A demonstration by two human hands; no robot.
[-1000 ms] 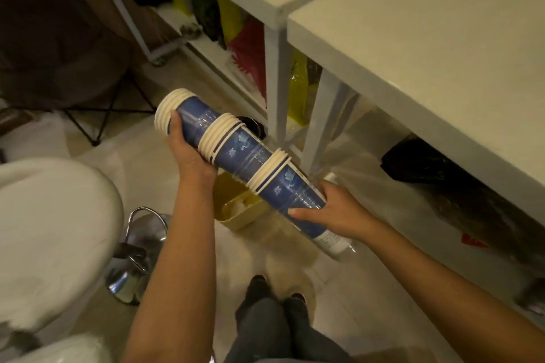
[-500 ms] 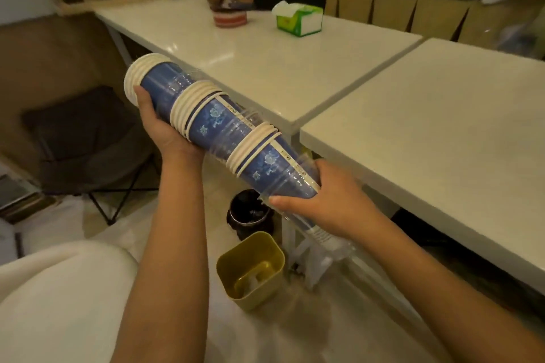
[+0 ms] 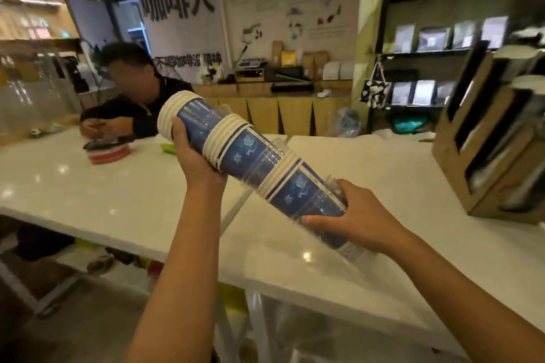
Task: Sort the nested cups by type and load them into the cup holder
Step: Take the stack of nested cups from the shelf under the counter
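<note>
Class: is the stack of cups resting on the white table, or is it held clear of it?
Apart. The head view shows the stack of cups held up by the left hand and right hand, above the white table.

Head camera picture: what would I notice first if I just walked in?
The long stack of blue flowered cups, held slanting over the white table. The left hand grips its upper end and the right hand its lower end. At the right edge stands a wooden cup holder; a seated person is behind.
</note>
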